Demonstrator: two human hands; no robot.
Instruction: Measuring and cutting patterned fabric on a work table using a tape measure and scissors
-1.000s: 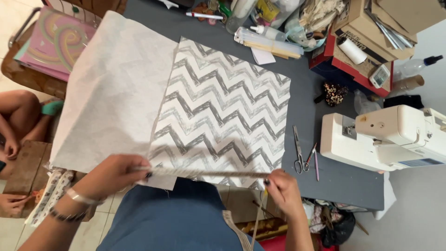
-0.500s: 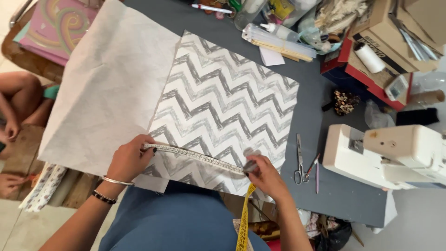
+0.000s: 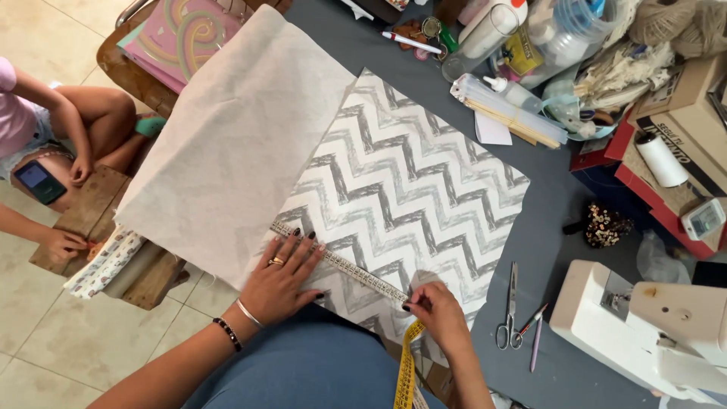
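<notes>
A grey-and-white chevron fabric (image 3: 409, 189) lies on the dark grey table, partly over a plain beige fabric (image 3: 235, 144). A yellow measuring tape (image 3: 356, 273) is stretched along the chevron piece's near edge. My left hand (image 3: 282, 282) lies flat with spread fingers, pressing the tape's left end onto the cloth. Pinching the tape at the chevron's near corner is my right hand (image 3: 435, 314); the rest of the tape hangs down toward my lap.
Scissors (image 3: 507, 310) and two pens (image 3: 534, 333) lie right of my right hand. A white sewing machine (image 3: 644, 326) stands at the right. Bottles, boxes and thread clutter the far table (image 3: 560, 227). A seated person (image 3: 53, 129) is at the left on the tiled floor.
The tape went from held in the air off the table edge to lying on the chevron fabric. My left hand has flattened onto it and both hands moved inward.
</notes>
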